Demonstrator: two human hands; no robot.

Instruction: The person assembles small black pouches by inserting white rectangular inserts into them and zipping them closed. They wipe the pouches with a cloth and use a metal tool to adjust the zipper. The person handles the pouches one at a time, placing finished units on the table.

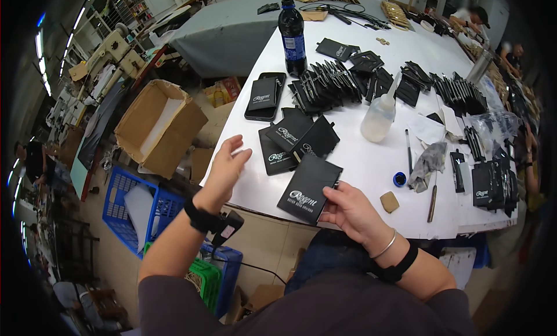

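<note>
My right hand (354,213) pinches the lower right edge of a flat black pouch (307,188) with white lettering, thumb on top, just above the table's near edge. To its left, my left hand (226,165) is raised with fingers apart and holds nothing. Just beyond the held pouch lie several similar black pouches, overlapping in a loose pile (284,140). Farther off, one more pouch (264,93) rests on a black phone (274,111). A long row of stacked black pouches (328,83) stands behind them.
A dark bottle (292,37) with a blue label stands at the back. A squeeze bottle (378,118), a blue cap (399,179), a tan block (389,202), a thin tool (432,202) and a grey rag (428,168) are on the right. A cardboard box (159,127) is left of the table.
</note>
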